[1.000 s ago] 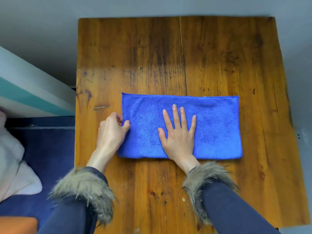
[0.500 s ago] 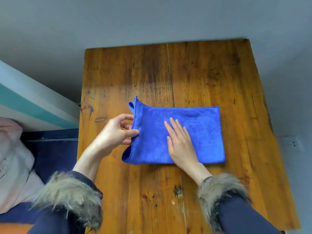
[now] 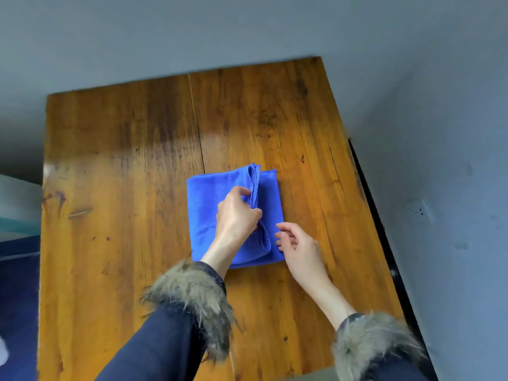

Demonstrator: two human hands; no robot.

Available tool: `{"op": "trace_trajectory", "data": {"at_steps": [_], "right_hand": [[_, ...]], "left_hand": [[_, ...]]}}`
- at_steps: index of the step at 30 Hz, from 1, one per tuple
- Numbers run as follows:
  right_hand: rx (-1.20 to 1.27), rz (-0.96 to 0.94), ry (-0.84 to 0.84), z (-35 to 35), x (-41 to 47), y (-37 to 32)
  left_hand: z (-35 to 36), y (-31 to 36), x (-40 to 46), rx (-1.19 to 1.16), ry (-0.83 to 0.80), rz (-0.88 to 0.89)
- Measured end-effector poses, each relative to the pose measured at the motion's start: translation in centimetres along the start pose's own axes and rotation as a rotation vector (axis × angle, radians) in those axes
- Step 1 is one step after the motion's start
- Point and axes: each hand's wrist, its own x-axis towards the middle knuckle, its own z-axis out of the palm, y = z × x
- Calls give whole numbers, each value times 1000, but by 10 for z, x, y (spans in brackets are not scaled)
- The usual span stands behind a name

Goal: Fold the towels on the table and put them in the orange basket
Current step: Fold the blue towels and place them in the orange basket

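- Counter [image 3: 123,215]: worn wooden top with a dark seam running from the far edge toward the middle; grey wall behind and to the right.
- Blue towel [image 3: 204,215]: lies on the counter, right of centre and toward the near half. It is partly folded; the lower layer rests flat, while the upper flap is raised along its hemmed edge.
- Left hand [image 3: 236,218]: positioned over the towel, its fingers [image 3: 242,192] curled and clamped on the raised hemmed edge of the upper flap, holding that edge above the lower layer. The flap droops into a rounded fold at the near end.
- Right hand [image 3: 299,248]: at the towel's near right corner, fingers [image 3: 283,229] loosely bent and slightly apart, gripping nothing. Whether the fingertips touch the cloth cannot be determined.
- Sleeves: both forearms wear dark navy sleeves with fur cuffs [image 3: 192,301].
- Wall socket [image 3: 417,213]: on the right wall, well apart from the counter.
- Orange basket: not in view.
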Motion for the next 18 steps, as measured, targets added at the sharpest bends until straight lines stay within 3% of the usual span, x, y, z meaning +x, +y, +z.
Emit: {"op": "trace_trajectory", "data": {"at_steps": [5, 9, 12, 15, 18], "right_hand": [[24, 67, -38, -4, 6, 7], [101, 105, -22, -7, 11, 8], [131, 124, -13, -5, 16, 6], [76, 77, 25, -2, 24, -3], [-47, -4, 73, 5, 32, -14]], "left_hand": [[24, -2, 1, 0, 44, 88], [34, -11, -5, -34, -40, 181], [25, -27, -12, 19, 88, 363], [0, -58, -6, 280, 341, 583], [-21, -92, 9, 585, 388, 559]]}}
